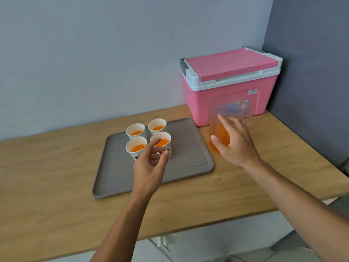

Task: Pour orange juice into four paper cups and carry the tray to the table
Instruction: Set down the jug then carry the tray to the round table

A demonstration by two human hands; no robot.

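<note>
Standing clear of the tray's edge on the wooden surface (56, 186), the pink cooler (230, 87) backs a clear pitcher (229, 118) with a little orange juice left. The grey tray (188, 148) carries four paper cups (149, 138), clustered and partly filled, likely for easy carrying. The right hand (236, 144) rests spread against the pitcher; the left hand (151, 167) hovers loosely curled, empty, by the cups.

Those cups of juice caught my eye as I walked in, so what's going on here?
A person is serving orange juice at a wooden counter. Four paper cups on a grey tray all hold juice. The right hand is at the clear pitcher, standing beside the tray before a pink cooler. The left hand hovers open by the nearest cups. The tray is not yet carried off.
</note>
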